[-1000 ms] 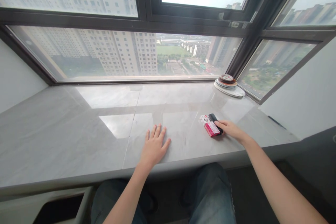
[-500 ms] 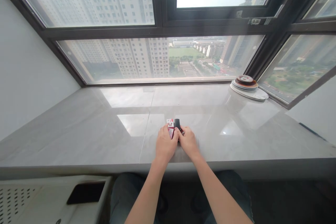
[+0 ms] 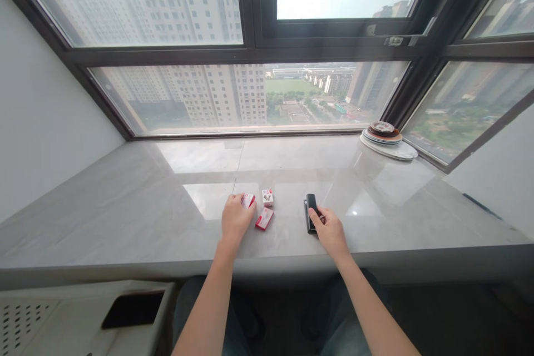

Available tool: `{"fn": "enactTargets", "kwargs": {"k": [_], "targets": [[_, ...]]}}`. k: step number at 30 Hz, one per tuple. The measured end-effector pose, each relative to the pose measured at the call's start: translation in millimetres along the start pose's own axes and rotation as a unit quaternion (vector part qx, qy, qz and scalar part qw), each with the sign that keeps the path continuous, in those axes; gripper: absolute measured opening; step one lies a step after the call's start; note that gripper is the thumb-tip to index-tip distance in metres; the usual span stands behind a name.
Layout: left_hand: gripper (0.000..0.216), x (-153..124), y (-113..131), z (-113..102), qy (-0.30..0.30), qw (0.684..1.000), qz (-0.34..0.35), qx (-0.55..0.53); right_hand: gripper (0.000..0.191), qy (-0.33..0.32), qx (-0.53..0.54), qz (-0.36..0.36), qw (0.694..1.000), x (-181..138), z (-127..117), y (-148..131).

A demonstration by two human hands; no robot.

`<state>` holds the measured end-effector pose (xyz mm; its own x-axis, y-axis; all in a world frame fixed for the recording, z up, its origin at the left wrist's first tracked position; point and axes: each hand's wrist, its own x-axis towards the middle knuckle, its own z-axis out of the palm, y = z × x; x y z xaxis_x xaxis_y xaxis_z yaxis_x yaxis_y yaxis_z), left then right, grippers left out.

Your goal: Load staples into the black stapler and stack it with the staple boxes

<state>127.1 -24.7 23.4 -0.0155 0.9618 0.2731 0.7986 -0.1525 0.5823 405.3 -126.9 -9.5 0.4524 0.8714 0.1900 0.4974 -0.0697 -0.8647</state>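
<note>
My left hand (image 3: pixel 237 218) is closed on a small red-and-white box (image 3: pixel 248 200), its fingers over the left side. Just to the right, a second small red-and-white box (image 3: pixel 264 218) lies at a slant on the grey countertop. Behind that one stands a white staples box (image 3: pixel 267 197) with a dark picture on its front. My right hand (image 3: pixel 329 227) grips a black stapler (image 3: pixel 311 213) from the right, thumb on its top. The stapler rests lengthwise on the counter, and part of its right side is hidden by my fingers.
A stack of plates (image 3: pixel 386 141) sits in the far right corner of the counter (image 3: pixel 137 206) by the window. A dark strip (image 3: pixel 481 206) lies along the right wall. Below the counter's front edge at left is a pale perforated cabinet top (image 3: pixel 79 311).
My hands have moved apart from their bunch at the middle. The stapler has gone right with my right hand, a box left with my left, and two boxes now lie between.
</note>
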Motion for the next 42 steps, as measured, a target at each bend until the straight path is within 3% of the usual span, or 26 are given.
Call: {"fn": "enactTargets", "kwargs": {"k": [3,6,13,17,21,24,27,29,32,34,39,42], "targets": [[0.037,19.2,-6.6,-2.9,0.006,1.000,-0.006,0.008,0.062,0.007,0.000,-0.006,1.000,-0.5,1.1,-1.9],[0.042,17.2,-11.6,-9.0,0.024,1.000,-0.005,0.012,0.063,0.004,0.003,-0.005,1.000,0.3,0.2,-1.3],[0.035,-29.0,-40.7,-36.0,0.049,0.994,-0.021,0.096,0.060,0.010,-0.003,-0.005,1.000,-1.1,0.1,-3.5],[0.034,-52.3,-13.4,-33.3,0.073,0.992,0.029,0.103,0.057,0.003,-0.009,0.003,1.000,-0.5,0.3,-7.2],[0.029,-63.7,32.9,-8.7,0.010,0.992,0.111,0.064,0.055,-0.010,-0.016,0.006,1.000,-1.5,0.8,-11.7],[0.047,-61.3,48.3,7.4,-0.009,0.993,0.109,0.053,0.056,-0.014,-0.012,0.013,1.000,-4.3,0.0,-15.8],[0.058,-59.8,45.1,12.2,0.006,0.996,0.075,0.055,0.050,-0.032,-0.021,0.012,0.999,-5.1,-6.3,-20.3],[0.047,-63.7,40.1,11.3,-0.006,0.996,0.067,0.056,0.041,-0.045,-0.047,-0.018,0.998,-2.2,-13.1,-24.2],[0.030,-73.2,37.8,8.6,-0.064,0.990,0.123,0.036,0.031,-0.085,-0.068,-0.082,0.991,7.8,-20.4,-33.1],[0.035,-77.2,40.0,6.9,-0.092,0.980,0.175,0.014,0.031,-0.123,-0.065,-0.114,0.984,15.6,-19.5,-41.6],[0.050,-72.8,41.8,1.0,-0.155,0.957,0.246,-0.015,0.033,-0.177,-0.070,-0.147,0.971,20.3,7.0,-67.9],[0.056,-70.1,37.0,-2.9,-0.166,0.955,0.245,-0.017,0.030,-0.149,-0.087,-0.148,0.974,13.5,35.3,-83.4]]}}
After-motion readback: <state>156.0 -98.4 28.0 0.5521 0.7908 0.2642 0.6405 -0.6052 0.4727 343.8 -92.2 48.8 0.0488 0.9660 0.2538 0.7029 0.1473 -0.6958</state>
